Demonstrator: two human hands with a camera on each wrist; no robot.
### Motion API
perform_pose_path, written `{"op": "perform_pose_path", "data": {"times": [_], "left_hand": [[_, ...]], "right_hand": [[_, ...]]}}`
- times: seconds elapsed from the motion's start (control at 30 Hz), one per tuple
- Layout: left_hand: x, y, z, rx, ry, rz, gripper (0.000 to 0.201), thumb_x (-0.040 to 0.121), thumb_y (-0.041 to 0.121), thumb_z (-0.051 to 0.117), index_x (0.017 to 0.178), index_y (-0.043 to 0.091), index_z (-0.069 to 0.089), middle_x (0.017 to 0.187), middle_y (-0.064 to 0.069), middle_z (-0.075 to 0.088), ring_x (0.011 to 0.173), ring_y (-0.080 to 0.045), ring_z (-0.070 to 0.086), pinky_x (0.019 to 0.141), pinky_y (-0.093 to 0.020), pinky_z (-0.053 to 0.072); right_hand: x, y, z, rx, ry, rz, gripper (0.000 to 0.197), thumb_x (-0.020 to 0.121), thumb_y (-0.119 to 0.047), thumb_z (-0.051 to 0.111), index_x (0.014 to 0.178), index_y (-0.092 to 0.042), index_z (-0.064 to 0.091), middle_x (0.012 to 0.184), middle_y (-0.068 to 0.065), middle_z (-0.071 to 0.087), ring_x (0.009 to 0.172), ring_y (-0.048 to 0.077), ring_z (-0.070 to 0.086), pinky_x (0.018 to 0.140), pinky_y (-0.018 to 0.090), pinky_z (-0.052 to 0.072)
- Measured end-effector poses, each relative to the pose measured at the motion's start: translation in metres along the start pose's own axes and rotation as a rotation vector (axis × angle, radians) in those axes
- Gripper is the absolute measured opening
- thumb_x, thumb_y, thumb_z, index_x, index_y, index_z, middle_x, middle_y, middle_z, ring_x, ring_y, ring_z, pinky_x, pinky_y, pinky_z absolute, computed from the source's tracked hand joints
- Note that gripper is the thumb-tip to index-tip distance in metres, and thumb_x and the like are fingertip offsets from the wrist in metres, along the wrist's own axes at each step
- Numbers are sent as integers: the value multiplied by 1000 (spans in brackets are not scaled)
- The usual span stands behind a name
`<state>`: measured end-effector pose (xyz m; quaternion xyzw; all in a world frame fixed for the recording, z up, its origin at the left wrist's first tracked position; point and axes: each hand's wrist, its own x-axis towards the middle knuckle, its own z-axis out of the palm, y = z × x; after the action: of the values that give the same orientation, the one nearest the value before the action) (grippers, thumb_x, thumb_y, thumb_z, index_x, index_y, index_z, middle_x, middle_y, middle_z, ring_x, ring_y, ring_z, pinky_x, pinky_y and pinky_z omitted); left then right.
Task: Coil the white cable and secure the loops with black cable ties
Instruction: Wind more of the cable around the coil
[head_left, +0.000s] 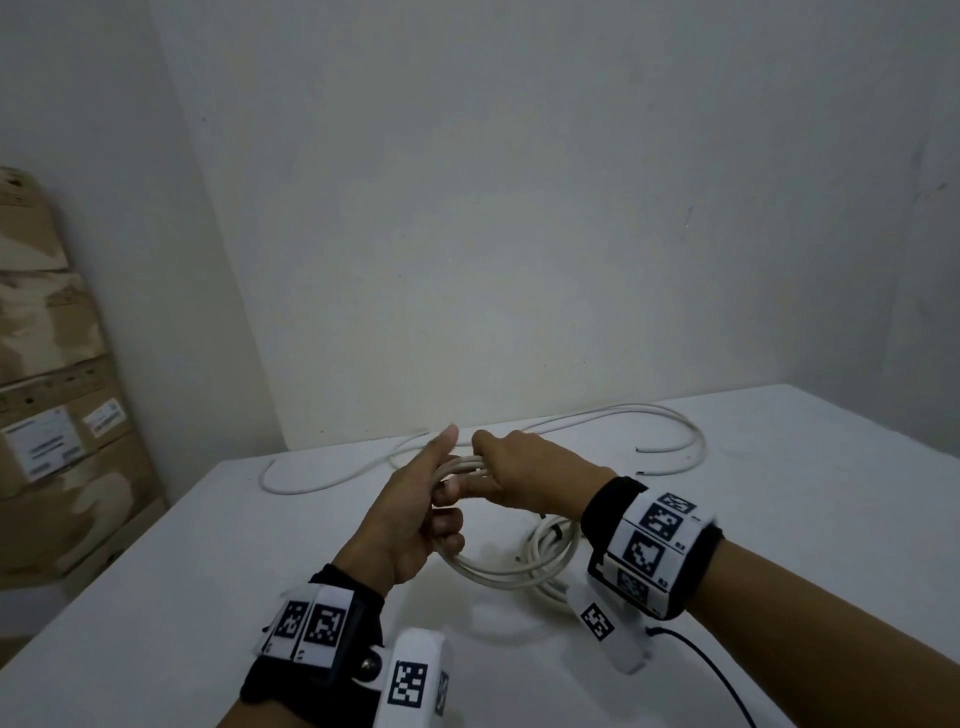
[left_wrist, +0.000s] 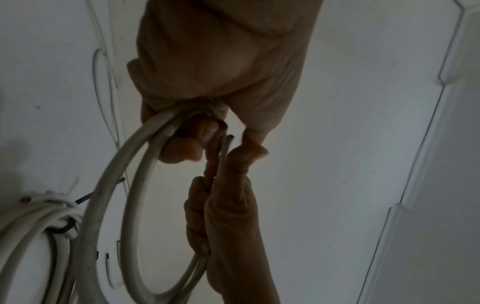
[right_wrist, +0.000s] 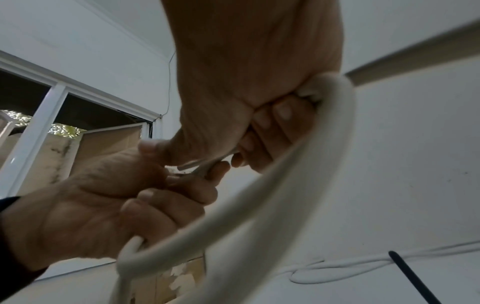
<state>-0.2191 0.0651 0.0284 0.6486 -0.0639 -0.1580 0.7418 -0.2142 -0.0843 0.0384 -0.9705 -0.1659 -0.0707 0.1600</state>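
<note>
Both hands — left hand (head_left: 410, 519) and right hand (head_left: 524, 478) — are gripping one white cable (head_left: 498, 569) loop, fingers curled round it, above the counter (head_left: 156, 597) — a black cable tie (left_wrist: 63, 228) is binding a coil beside.

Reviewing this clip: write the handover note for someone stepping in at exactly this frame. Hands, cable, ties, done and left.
Left hand: grips the white cable coil at its left side, thumb up.
Right hand: fingers curled round the same coil at its top, close to the left hand.
The coil is held above the white table. A tied bundle with a black cable tie lies on the table beneath it. Loose cable lies at the table's far side.
Done: one bundle tied, a few loops formed in hand.
Left: secure the held loops with a tie; coil any remaining loose cable.
</note>
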Motion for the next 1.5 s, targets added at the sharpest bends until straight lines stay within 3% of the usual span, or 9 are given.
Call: {"op": "perform_pose_path", "data": {"times": [0.13, 0.3, 0.43, 0.57, 0.77, 1.03, 1.27, 1.43, 1.5], "left_hand": [[0, -1, 0, 122, -49, 89, 26, 95, 29, 55, 98, 4, 61, 49, -2, 41, 44, -16, 36, 46, -28, 43], [-1, 8, -3, 369, -198, 141, 35, 94, 29, 57, 78, -1, 59, 50, -7, 44, 48, -19, 50, 55, -34, 54], [3, 14, -3, 478, -181, 180, 31, 96, 27, 54, 91, -2, 63, 51, -6, 50, 41, -20, 51, 47, -27, 49], [7, 12, -6, 234, -55, 174, 22, 99, 22, 49, 91, 2, 53, 55, 3, 32, 47, -12, 31, 44, -27, 42], [7, 9, -12, -69, -63, 123, 27, 101, 21, 41, 79, 8, 49, 56, 0, 30, 44, -13, 33, 45, -28, 43], [-1, 26, -23, 227, -221, 20, 25, 92, 19, 54, 104, -1, 63, 70, -10, 62, 58, -23, 59, 60, -35, 55], [0, 46, -30, 174, -246, -187, 43, 89, 50, 49, 81, 10, 63, 49, 7, 26, 39, -8, 26, 39, -18, 21], [-10, 42, -44, 470, -171, -31, 34, 96, 34, 50, 96, 3, 64, 66, -3, 58, 50, -16, 55, 50, -27, 48], [-14, 43, -57, 418, -215, -51, 31, 97, 27, 49, 106, 0, 62, 65, -1, 56, 47, -15, 52, 46, -24, 44]], "right_hand": [[0, 1, -5, -35, 14, -9, 49, 84, -57, 57, 92, -12, 40, 69, -2, 40, 73, 23, 47, 51, 27, 29], [0, -2, -11, -128, 3, -13, 44, 86, -49, 60, 91, -10, 41, 69, -2, 37, 72, 23, 46, 48, 25, 26], [-2, -2, -16, 55, 10, -39, 48, 75, -48, 73, 90, -13, 43, 77, 0, 50, 70, 18, 48, 52, 24, 33], [-5, 10, -30, 517, 23, 4, 29, 89, -40, 62, 96, -12, 55, 69, -1, 50, 56, 13, 46, 49, 24, 41], [-13, 21, -21, 855, 108, 33, 33, 102, -27, 39, 109, -4, 62, 62, -4, 33, 51, 10, 30, 45, 21, 29], [-9, 14, -12, 568, 150, -33, 22, 100, -21, 43, 91, -16, 62, 60, -6, 43, 49, 10, 36, 42, 16, 30], [-2, 3, -8, 424, 163, -123, 22, 100, -27, 42, 99, -16, 61, 65, -9, 46, 55, 5, 39, 52, 12, 31], [11, -10, 7, 390, 109, -176, 22, 100, -29, 42, 93, -19, 61, 68, -9, 49, 62, 9, 44, 60, 20, 36], [17, -18, 15, 401, 97, -193, 22, 100, -30, 42, 86, -23, 57, 69, -10, 50, 64, 10, 44, 61, 21, 36]]}}
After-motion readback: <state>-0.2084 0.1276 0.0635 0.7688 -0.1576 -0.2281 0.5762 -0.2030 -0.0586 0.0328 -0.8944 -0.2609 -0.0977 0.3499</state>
